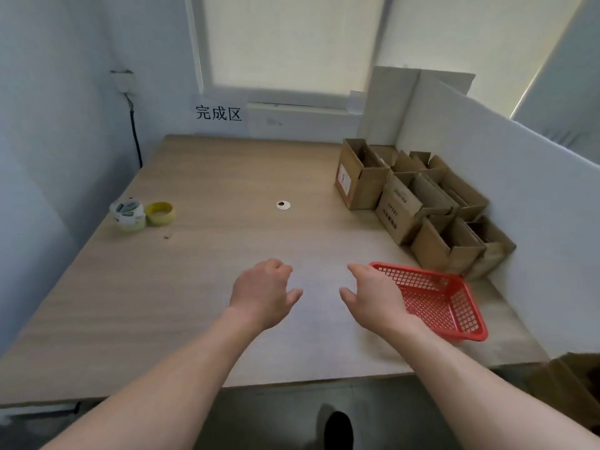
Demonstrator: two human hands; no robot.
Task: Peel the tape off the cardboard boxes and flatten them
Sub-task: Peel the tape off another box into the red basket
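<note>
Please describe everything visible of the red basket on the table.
The red basket is a shallow rectangular tray, seemingly plastic, with mesh walls and floor and a solid rim. It appears empty. It sits on the wooden table near the front right, turned at an angle, just before the cardboard boxes. The right hand overlaps its left edge; whether they touch cannot be told.

Wooden table [201, 287] under blinded window [292, 43] (pale walls)
</note>
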